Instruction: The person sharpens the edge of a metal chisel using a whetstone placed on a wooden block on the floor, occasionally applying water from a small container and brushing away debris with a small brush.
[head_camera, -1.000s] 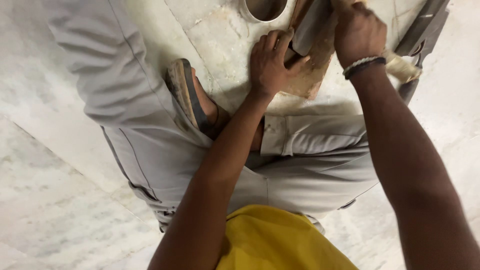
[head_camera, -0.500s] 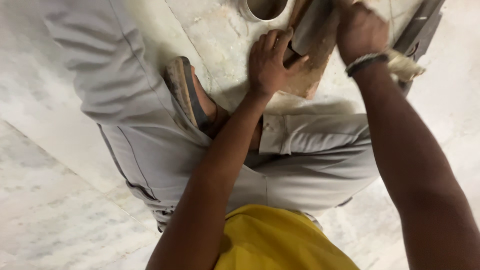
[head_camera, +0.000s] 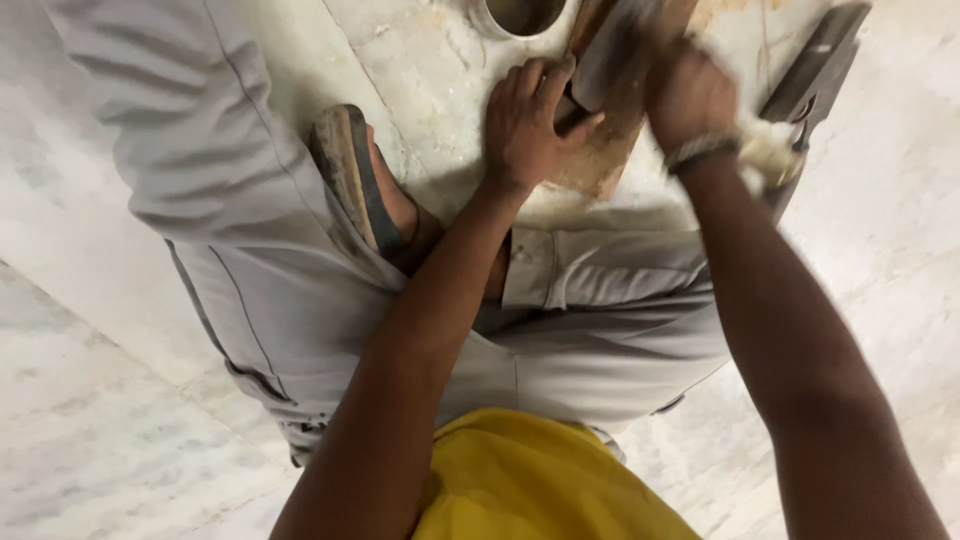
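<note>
Seen from above: seated on a pale marble floor (head_camera: 90, 440), grey trousers (head_camera: 300, 280), yellow shirt (head_camera: 540, 480), a sandal (head_camera: 350, 175) tucked under one knee. Left hand (head_camera: 528, 125) pressed flat on a worn wooden block (head_camera: 610, 140) lying on a marble slab (head_camera: 430, 70) near its near edge, fingers spread narrow, thumb hooked along the block's side. Right hand (head_camera: 690, 95), with a bracelet at the wrist, wrapped shut around a grey bar-like tool (head_camera: 620, 50) laid across the top of the block; blurred, so the exact grip hard to tell. Just right of that wrist, a dark angled tool (head_camera: 815, 70) with pale cloth (head_camera: 770, 155) bunched at its handle. At the slab's far edge, a round rimmed opening (head_camera: 520, 12), perhaps a cup or a hole; contents impossible to tell. Likely best done with the block pinned firmly by the flat palm, left fingers kept clear of the tool's path, strokes short and even.
</note>
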